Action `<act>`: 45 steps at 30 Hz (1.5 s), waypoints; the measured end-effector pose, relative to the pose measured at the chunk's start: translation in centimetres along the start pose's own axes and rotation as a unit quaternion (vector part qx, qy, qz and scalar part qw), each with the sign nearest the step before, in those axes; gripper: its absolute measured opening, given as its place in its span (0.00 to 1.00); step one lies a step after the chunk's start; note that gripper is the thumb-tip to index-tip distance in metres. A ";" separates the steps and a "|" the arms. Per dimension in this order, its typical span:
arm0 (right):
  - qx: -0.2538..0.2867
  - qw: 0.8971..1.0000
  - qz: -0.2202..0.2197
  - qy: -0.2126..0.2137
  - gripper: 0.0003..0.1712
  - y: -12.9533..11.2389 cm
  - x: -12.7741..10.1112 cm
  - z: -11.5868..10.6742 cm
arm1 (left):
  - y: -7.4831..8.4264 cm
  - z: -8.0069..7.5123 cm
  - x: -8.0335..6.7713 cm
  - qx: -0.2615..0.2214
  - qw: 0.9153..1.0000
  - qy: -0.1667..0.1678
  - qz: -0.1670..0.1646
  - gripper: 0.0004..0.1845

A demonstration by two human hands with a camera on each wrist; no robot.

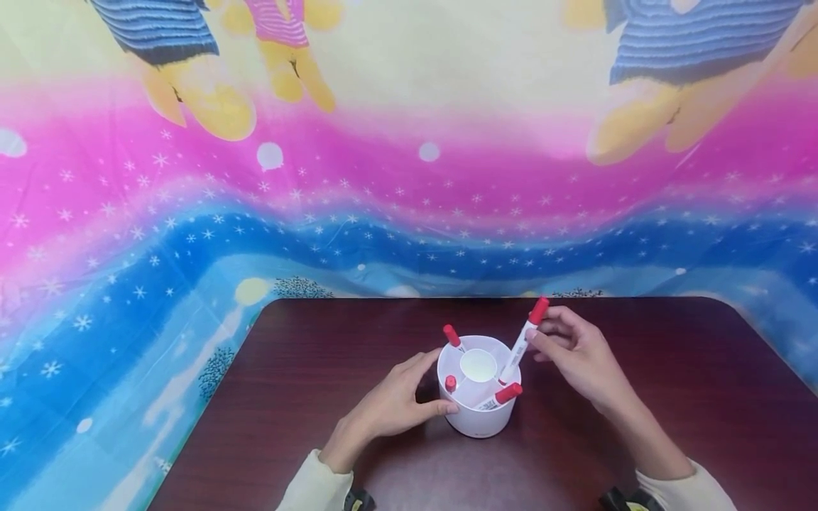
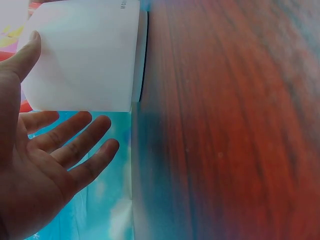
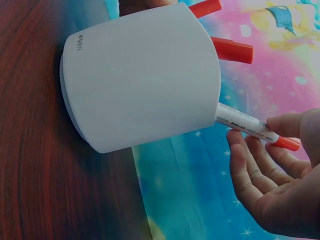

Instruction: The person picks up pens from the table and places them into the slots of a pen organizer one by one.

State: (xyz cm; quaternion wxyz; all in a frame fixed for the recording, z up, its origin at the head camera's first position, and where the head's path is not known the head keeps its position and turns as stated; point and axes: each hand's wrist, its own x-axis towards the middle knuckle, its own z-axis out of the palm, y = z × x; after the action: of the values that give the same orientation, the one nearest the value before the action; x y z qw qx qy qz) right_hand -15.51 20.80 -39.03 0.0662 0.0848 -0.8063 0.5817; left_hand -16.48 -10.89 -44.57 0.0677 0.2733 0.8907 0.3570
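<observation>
A white round pen holder (image 1: 481,419) stands on the table with several red-capped markers in it. My right hand (image 1: 584,358) pinches one marker (image 1: 519,348) near its red cap, thumb against fingers. That marker leans up and to the right, its lower end hidden inside the holder. In the right wrist view the same marker (image 3: 245,123) slants out past the rim. On the holder's left side rests my left hand (image 1: 399,394), thumb on the front near the rim, fingers spread and loosely extended. The left wrist view shows the thumb (image 2: 30,55) over the white wall (image 2: 85,60).
The dark reddish wood table (image 1: 307,369) has rounded far corners. Behind it hangs a colourful printed cloth (image 1: 383,184). Other markers lean in the holder: one at the back left (image 1: 451,336), one at the front left (image 1: 450,384) and one at the front right (image 1: 508,393).
</observation>
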 end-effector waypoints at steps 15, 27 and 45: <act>-0.047 0.999 0.005 -0.008 0.21 0.5 -0.1 0.3 | -0.1 0.2 0.0 0.000 1.000 -0.002 0.004 0.49; -0.062 0.998 0.010 -0.019 0.22 0.8 -0.2 1.0 | -0.4 0.3 -0.1 -0.007 1.000 -0.003 0.002 0.49; -0.054 0.998 -0.011 -0.015 0.21 0.4 -0.1 0.3 | -0.4 0.2 0.1 -0.011 1.000 -0.005 0.002 0.49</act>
State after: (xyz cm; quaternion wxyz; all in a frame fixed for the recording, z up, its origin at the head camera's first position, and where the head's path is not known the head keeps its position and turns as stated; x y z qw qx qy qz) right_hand -15.49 20.65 -39.52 0.0653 0.0984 -0.8365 0.5351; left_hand -16.68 -10.90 -45.00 0.0749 0.2758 0.8860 0.3652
